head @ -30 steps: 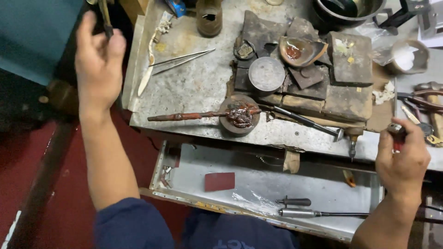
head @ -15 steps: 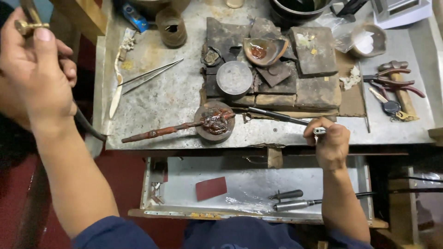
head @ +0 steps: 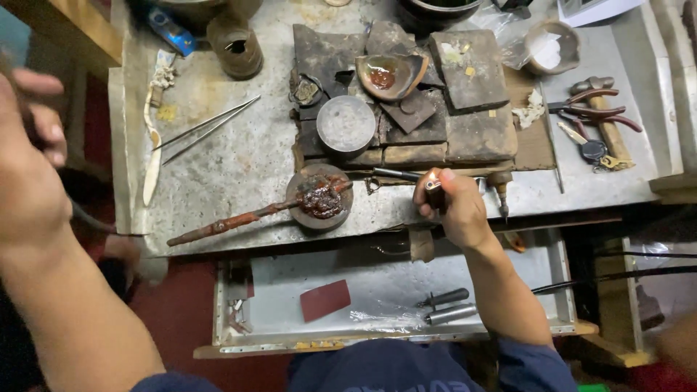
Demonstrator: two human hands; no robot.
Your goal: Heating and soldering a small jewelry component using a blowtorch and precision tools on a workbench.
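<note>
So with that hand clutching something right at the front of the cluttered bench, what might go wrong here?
1. The right hand grips a small brown cylindrical object beside the round wax-topped block on a long reddish stick, which lies near the bench edge; a nudge might tip it into the open metal drawer.
2. The left hand is raised and blurred at the frame's edge, away from the grey metal bench, so it could not steady anything quickly.

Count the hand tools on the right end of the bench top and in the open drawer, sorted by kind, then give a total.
Red-handled pliers: 1
Wooden-handled hammer: 1
Dark-handled tool in the drawer: 1
Metal rod tool in the drawer: 1
Total: 4
</note>
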